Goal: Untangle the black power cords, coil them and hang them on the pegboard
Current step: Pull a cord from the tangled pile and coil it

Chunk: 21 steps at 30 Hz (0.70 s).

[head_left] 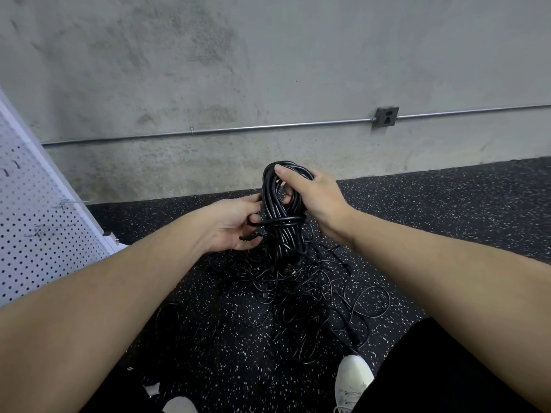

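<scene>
A tangled heap of black cords (pixel 301 296) lies unsorted on the floor. Above it, the right hand (pixel 313 198) grips the top of a coiled cord (pixel 281 210); the left hand (pixel 238 225) pinches its wrapping turn. The pegboard (pixel 35 222) hooks look bare.

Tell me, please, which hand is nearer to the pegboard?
Left. The left hand holds the cord coil on the side toward the pegboard; the right hand grips its far side.

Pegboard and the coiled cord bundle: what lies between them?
In the head view, only the left hand and bare speckled floor separate pegboard from coiled cord bundle.
</scene>
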Each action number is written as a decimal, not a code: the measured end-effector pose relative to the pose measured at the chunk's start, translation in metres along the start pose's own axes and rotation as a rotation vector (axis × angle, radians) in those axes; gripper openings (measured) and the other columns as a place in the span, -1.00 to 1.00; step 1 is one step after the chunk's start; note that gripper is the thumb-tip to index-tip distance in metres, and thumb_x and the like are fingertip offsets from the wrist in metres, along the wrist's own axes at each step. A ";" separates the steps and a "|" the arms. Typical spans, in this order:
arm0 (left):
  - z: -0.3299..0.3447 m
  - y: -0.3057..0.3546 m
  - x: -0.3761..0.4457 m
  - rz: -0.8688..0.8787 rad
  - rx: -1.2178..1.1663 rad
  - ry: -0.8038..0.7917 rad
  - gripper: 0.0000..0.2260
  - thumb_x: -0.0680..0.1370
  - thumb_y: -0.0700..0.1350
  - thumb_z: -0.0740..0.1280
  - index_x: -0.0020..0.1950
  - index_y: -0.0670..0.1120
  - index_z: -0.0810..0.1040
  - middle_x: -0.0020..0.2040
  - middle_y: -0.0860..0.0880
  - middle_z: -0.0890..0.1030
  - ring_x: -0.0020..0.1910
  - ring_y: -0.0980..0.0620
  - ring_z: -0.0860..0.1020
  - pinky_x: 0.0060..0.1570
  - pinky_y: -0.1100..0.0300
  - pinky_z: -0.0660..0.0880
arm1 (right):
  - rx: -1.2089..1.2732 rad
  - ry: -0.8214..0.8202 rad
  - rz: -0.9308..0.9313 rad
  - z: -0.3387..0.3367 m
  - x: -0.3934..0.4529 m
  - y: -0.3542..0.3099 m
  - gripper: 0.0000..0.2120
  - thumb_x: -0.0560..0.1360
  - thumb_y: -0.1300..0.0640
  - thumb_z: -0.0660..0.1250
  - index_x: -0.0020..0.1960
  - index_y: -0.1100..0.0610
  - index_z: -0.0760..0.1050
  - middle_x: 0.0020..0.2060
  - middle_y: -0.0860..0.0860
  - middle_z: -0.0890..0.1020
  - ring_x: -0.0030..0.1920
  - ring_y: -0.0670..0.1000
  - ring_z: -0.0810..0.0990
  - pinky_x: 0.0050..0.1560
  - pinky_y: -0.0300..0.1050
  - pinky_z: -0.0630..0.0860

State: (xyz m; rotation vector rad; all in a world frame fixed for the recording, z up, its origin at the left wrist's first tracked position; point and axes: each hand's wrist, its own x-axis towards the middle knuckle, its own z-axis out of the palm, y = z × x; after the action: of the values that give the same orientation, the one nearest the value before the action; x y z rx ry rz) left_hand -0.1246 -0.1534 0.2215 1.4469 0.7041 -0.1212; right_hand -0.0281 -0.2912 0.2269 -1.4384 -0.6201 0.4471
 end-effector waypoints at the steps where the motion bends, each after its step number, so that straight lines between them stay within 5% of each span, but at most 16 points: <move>1: 0.001 -0.001 -0.001 0.013 0.017 -0.021 -0.85 0.68 0.04 0.29 0.13 0.21 0.65 -0.43 0.13 0.32 -0.37 0.17 0.35 -0.14 0.18 0.52 | 0.008 0.005 0.002 0.000 0.000 0.000 -0.77 0.52 0.00 0.49 -0.26 0.04 0.57 -0.40 -0.01 0.57 -0.37 -0.05 0.54 -0.24 -0.15 0.51; 8: 0.007 -0.011 0.000 0.125 0.123 -0.075 -0.69 0.71 -0.17 0.16 0.05 0.16 0.63 -0.31 0.08 0.48 -0.29 0.12 0.46 -0.24 0.20 0.44 | -0.113 0.056 -0.032 -0.003 -0.001 0.000 -0.55 0.43 -0.17 0.51 -0.04 0.25 0.65 -0.09 0.26 0.70 -0.16 0.07 0.65 0.14 0.24 0.57; 14: 0.004 -0.011 -0.005 0.175 -0.133 -0.141 -0.68 0.64 0.02 0.09 -0.05 0.06 0.63 -0.28 0.04 0.39 -0.24 0.04 0.44 -0.11 0.05 0.40 | -0.033 0.088 0.008 0.001 0.001 -0.002 -0.76 0.51 -0.06 0.49 -0.06 0.13 0.70 -0.12 0.09 0.75 -0.10 0.04 0.72 0.03 0.05 0.62; 17: 0.007 -0.009 -0.009 0.167 -0.161 -0.154 -0.61 0.56 0.29 0.25 -0.01 0.04 0.71 -0.13 0.00 0.67 -0.11 -0.02 0.65 0.02 0.00 0.52 | -0.023 0.095 0.014 0.006 0.002 0.000 -0.69 0.50 -0.05 0.50 -0.01 0.21 0.69 -0.12 0.13 0.75 -0.09 0.06 0.72 0.05 0.06 0.64; 21: 0.023 -0.007 -0.011 0.253 -0.230 -0.060 -0.64 0.56 0.13 0.40 0.22 -0.08 0.67 0.10 -0.09 0.74 -0.04 -0.02 0.72 -0.09 0.13 0.63 | 0.022 0.084 0.016 0.008 0.005 -0.003 -0.76 0.51 0.01 0.49 -0.01 0.20 0.70 -0.13 0.11 0.75 -0.13 0.01 0.72 -0.04 -0.08 0.65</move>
State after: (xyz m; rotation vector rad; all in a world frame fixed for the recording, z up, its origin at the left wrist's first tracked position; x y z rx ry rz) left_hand -0.1289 -0.1793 0.2203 1.2932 0.4644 0.1092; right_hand -0.0291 -0.2820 0.2302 -1.4350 -0.5356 0.4029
